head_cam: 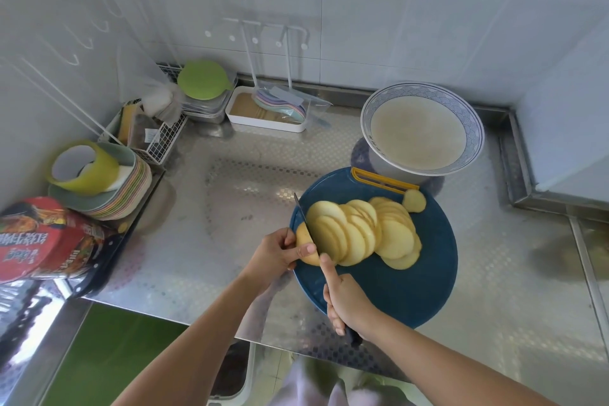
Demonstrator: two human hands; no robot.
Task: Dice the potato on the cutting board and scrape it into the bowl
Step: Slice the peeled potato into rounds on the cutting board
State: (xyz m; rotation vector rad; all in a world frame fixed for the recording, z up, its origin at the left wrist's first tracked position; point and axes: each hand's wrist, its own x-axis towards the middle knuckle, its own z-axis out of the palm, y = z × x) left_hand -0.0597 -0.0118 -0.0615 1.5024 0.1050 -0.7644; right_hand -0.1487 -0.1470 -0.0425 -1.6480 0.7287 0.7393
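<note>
A round blue cutting board lies on the steel counter. On it, several pale yellow potato slices lean in an overlapping row, with one end piece apart at the far edge. My left hand grips the uncut potato end at the board's left rim. My right hand holds a black-handled knife, forefinger along its spine, the blade standing between the end piece and the slices. A blue-patterned white bowl of cloudy water stands just behind the board.
Stacked plates with a yellow-green cup and red snack packets crowd the counter's left edge. A wire basket, lidded containers and a white tray line the back wall. A raised steel ledge runs on the right.
</note>
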